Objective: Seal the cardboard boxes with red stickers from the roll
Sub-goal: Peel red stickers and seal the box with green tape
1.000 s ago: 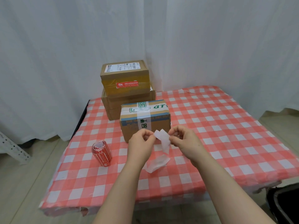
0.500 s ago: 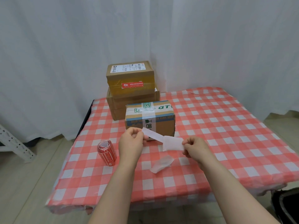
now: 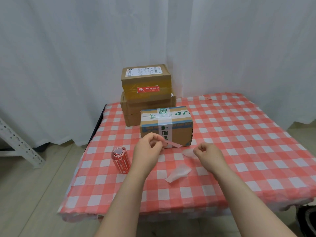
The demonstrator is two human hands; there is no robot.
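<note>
On table, three boxes.

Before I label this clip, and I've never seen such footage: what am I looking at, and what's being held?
One head-worn camera looks down at a person's two bare hands. The left hand pinches a peeled red sticker; the right hand pinches its pale backing paper. On the checked tablecloth stand a sticker roll, a discarded backing, a taped box and, behind it, two stacked boxes, the top one already stickered.
</note>
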